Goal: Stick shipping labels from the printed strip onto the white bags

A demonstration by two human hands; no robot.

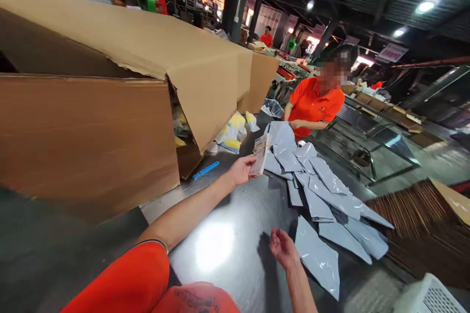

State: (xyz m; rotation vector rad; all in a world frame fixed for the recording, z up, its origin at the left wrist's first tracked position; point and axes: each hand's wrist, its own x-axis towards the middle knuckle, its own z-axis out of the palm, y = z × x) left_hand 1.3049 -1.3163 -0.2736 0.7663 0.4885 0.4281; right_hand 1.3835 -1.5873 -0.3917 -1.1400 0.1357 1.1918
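Note:
In my left hand (pixel 243 170) is a stack of printed white labels (pixel 260 154) with a yellow band around it, gripped at its near edge and held above the metal table (pixel 220 239). My right hand (pixel 283 249) hovers over the table with its fingers loosely curled and nothing visible in them. Just right of that hand lies a grey plastic mailing bag (pixel 318 254). A pile of similar grey bags (pixel 312 181) spreads across the right side of the table. A blue utility knife (pixel 206 170) rests on the table left of my left hand.
A large open cardboard box (pixel 88 142) fills the left side. White-and-yellow packets (pixel 231 132) lie by its flap. Across the table stands a co-worker in an orange shirt (pixel 314 102). Stacked flat cardboard (pixel 422 225) and a white plastic basket (pixel 428 296) are at the right.

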